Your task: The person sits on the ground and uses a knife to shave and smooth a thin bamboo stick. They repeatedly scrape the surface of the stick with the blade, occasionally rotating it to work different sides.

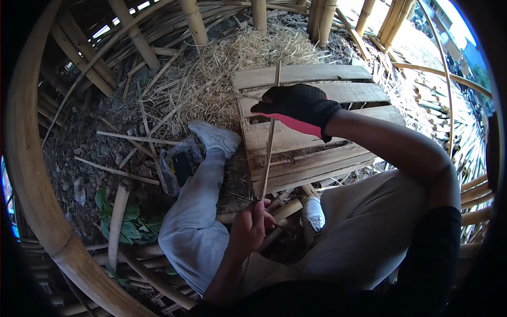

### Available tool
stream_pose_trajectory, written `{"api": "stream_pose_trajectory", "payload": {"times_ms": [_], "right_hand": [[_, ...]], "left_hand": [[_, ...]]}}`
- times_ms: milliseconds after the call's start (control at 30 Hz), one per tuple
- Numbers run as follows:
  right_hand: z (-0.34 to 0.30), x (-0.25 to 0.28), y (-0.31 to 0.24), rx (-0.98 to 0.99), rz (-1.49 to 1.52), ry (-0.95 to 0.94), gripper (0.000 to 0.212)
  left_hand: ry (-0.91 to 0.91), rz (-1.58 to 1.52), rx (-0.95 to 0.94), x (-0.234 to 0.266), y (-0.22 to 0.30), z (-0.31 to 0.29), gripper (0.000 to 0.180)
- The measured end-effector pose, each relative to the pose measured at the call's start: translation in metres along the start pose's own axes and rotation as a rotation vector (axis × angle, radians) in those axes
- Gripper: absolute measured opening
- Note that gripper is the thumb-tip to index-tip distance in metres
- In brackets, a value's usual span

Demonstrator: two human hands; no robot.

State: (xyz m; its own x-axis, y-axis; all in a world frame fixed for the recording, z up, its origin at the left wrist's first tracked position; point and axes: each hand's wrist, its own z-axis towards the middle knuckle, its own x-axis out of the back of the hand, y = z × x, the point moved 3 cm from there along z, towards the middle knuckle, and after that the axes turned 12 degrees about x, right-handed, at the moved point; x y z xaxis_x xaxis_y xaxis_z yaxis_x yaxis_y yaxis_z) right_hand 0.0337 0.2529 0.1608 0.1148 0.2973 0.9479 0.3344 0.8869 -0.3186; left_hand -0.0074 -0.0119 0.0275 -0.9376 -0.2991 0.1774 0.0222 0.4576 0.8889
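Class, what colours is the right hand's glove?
The glove is black and pink, clearest in the head view.

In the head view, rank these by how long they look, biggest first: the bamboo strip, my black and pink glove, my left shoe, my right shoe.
1. Bamboo strip
2. Black and pink glove
3. Left shoe
4. Right shoe

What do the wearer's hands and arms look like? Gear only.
Right hand: black glove with a reddish-pink panel; its back looks textured. Right forearm: bare, with a plain black sleeve ending above the elbow. Left hand: no glove. Left forearm: bare where visible. No cables visible on either.
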Motion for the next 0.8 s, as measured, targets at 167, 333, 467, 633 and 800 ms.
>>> {"api": "stream_pose_trajectory", "payload": {"times_ms": [167, 333, 467, 633, 800], "right_hand": [[-0.002, -0.023, -0.001, 0.141, -0.099, -0.051, 0.056], [-0.001, -0.043, 0.003, 0.171, -0.025, -0.009, 0.051], [-0.001, -0.044, 0.003, 0.183, -0.005, -0.035, 0.052], [-0.001, -0.045, 0.006, 0.230, -0.013, -0.039, 0.055], [-0.007, -0.038, 0.009, 0.227, 0.012, -0.050, 0.056]], "left_hand": [[0.107, -0.002, -0.035, 0.008, -0.001, 0.013, 0.043], [0.379, -0.131, -0.179, 0.032, 0.022, 0.031, 0.027], [0.288, 0.013, -0.280, 0.038, 0.029, 0.059, 0.027], [0.313, -0.077, -0.240, 0.031, 0.033, 0.068, 0.026], [0.349, -0.016, -0.342, 0.022, 0.042, 0.062, 0.026]]}}
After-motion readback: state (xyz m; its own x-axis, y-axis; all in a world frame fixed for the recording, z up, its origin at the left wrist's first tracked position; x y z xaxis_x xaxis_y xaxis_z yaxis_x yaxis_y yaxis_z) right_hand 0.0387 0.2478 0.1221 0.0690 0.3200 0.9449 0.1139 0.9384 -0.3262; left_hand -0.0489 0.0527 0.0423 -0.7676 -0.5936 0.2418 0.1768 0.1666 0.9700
